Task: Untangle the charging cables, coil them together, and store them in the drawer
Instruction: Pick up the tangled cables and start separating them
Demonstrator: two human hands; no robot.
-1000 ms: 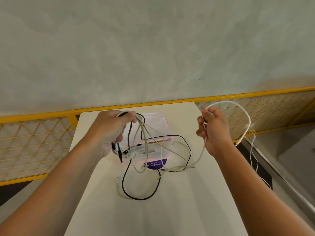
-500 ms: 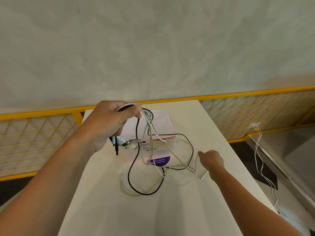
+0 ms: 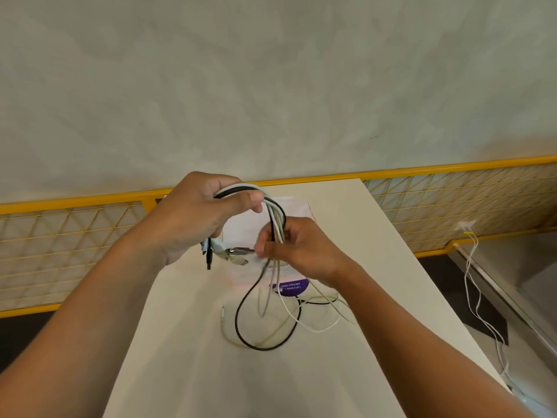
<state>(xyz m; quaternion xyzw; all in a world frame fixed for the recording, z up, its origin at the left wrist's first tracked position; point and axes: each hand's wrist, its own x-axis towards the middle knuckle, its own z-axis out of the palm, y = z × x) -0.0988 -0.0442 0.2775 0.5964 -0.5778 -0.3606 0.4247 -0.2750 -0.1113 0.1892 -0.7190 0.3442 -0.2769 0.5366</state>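
Right hand (image 3: 298,251) has risen to grip cables (image 3: 275,217) under left hand (image 3: 193,218).

Indoor, reads as an office or commercial fit-out rather than a home; can't pin it tighter. Evidence: plain white surface (image 3: 271,387) with a bare grey plastered wall (image 3: 271,86) behind it. A yellow steel mesh railing (image 3: 452,200) runs along the far edge of the surface and past both sides, stepping down to its right. A printed sheet with a purple label (image 3: 294,287) lies on the surface, legible part: "Let's keep". Right of the surface, a white lead (image 3: 470,267) hangs from a plug (image 3: 464,227) on the mesh.
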